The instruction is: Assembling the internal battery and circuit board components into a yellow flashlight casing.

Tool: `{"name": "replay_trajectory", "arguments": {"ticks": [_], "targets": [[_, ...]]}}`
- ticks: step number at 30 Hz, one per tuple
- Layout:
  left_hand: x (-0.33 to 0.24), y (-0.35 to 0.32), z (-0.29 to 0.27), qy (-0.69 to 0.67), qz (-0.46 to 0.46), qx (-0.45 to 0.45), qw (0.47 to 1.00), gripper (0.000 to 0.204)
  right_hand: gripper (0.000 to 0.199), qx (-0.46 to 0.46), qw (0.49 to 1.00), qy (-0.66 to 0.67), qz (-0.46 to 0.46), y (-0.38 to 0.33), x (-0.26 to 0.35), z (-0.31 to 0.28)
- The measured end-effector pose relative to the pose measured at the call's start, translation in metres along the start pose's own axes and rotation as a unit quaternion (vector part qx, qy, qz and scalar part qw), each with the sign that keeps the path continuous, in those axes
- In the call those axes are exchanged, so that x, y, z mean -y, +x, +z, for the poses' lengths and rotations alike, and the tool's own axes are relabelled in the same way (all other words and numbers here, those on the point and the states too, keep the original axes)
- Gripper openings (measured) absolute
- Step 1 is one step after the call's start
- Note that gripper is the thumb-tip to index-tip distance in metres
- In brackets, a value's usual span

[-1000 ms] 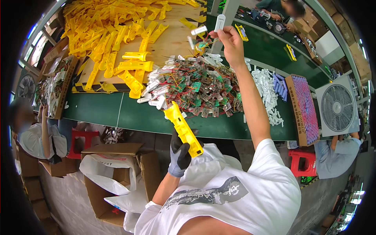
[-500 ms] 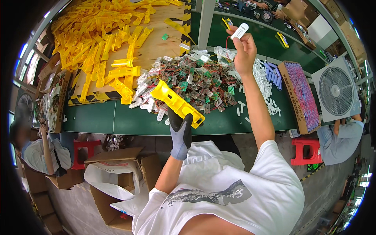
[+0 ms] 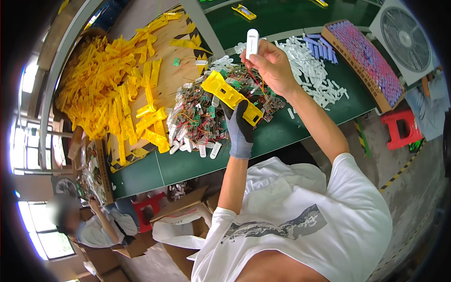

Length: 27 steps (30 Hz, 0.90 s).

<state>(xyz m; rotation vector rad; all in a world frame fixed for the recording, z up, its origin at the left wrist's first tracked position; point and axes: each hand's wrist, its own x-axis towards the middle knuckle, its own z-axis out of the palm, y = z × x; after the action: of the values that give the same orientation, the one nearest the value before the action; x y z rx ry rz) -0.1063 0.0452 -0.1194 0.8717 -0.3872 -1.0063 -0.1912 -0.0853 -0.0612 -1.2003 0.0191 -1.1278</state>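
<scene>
Head: yellow casing [image 3: 230, 96] in left hand [image 3: 240, 128]

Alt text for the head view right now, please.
Gloved left hand grips a yellow plastic shell; bare right hand holds a white oblong piece. Wired circuit boards lie heaped on the green table, yellow shells piled to their left.

On the table [image 3: 136, 175], casings [image 3: 101, 89] are heaped on a panel [image 3: 170, 75] at left; circuit boards [image 3: 195, 117] are piled to their right; cylinders [image 3: 322, 49] are laid between loose pieces [image 3: 303, 66] and a carton [image 3: 356, 69], farther right.
</scene>
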Motion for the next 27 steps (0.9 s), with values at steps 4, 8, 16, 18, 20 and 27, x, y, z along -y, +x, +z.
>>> {"name": "replay_trajectory", "arguments": {"ticks": [4,8,16,18,20,27], "targets": [[0.021,-0.005,0.0,0.065,0.051,0.007,0.997,0.052,0.012,-0.012,0.998,0.05,0.026,-0.012,-0.002,-0.005],[0.021,-0.001,0.0,0.104,0.011,0.015,0.994,0.053,0.007,-0.016,0.995,0.093,0.044,-0.018,0.004,-0.01],[0.022,0.014,-0.002,-0.102,-0.213,0.122,0.964,0.04,0.008,0.012,0.969,0.222,0.104,-0.02,0.018,-0.034],[0.026,0.016,-0.002,-0.127,-0.218,0.106,0.962,0.04,0.014,0.017,0.966,0.236,0.102,-0.021,0.016,-0.037],[0.032,0.021,-0.005,-0.042,-0.128,0.136,0.981,0.041,0.035,0.0,0.976,0.201,0.088,-0.024,0.016,-0.041],[0.018,0.02,-0.005,0.202,0.075,0.156,0.964,0.063,0.042,-0.027,0.99,0.115,0.072,-0.038,0.021,-0.057]]}}
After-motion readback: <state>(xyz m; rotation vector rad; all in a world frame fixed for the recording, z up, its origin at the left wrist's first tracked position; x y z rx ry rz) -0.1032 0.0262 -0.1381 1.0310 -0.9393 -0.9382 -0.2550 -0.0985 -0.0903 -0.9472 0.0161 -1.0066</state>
